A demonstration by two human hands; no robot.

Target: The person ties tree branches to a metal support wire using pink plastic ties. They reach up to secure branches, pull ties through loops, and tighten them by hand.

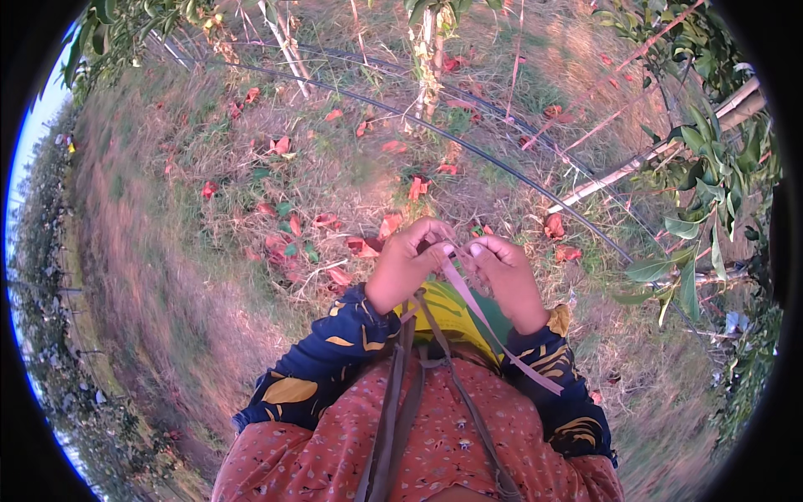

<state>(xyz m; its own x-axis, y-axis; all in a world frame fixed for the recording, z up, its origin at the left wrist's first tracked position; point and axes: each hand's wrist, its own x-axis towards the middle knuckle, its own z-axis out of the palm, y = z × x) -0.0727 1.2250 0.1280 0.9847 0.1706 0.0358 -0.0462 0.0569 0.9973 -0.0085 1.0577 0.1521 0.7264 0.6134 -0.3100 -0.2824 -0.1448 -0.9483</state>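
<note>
In front of my chest, my left hand [411, 257] and my right hand [508, 273] are close together, thumbs up, with fingers curled. Both pinch a pale pink ribbon [467, 295] near its upper part, where it looks twisted or knotted between the fingertips. One long end hangs from between my hands down across my right forearm sleeve. Below my hands is a yellow and green bag [452, 317], partly hidden by dark straps [398, 383] that run down over a red patterned garment.
A dark hose or cable [464, 143] crosses ahead. Pale poles [611, 182], pink strings [517, 69] and leafy branches [690, 251] stand to the right. Red paper-like scraps [276, 245] lie on dry grass. A row of trees [44, 301] lines the far left.
</note>
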